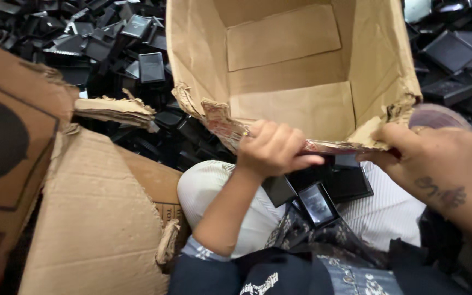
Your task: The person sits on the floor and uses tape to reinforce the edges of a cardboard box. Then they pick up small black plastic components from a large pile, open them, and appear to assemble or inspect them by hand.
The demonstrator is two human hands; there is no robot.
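Cardboard dominates the scene: an empty brown carton (296, 71), its near rim torn and ragged, sits tipped toward the seated person with its open mouth facing 6 o'clock and its floor away at 12 o'clock. Its long axis appears to run from 9 to 3 o'clock, along the torn edge being held. Nothing lies inside, so any filling looks not yet begun; the carton seems merely drawn into position over the lap.

Flattened cardboard sheets (83, 218) slump at 8 o'clock, beside the person's pale trousers.

Behind and to both sides, from 10 round to 2 o'clock, spreads a heap of small black cases (110, 38), loosely piled and untouched.

At 3 o'clock the right hand (438, 164) is closed on the carton's torn corner, thumb pressed along the rim; a round purplish object (438, 116) shows just behind its knuckles, and whether the hand holds it cannot be told.

At the centre the left hand (274, 147) is curled into a tight grip on the same rim, fingers wrapped over the frayed edge.

Just below, at 6 o'clock, a few black cases (318, 203) rest on the lap, one showing a glossy face upward.
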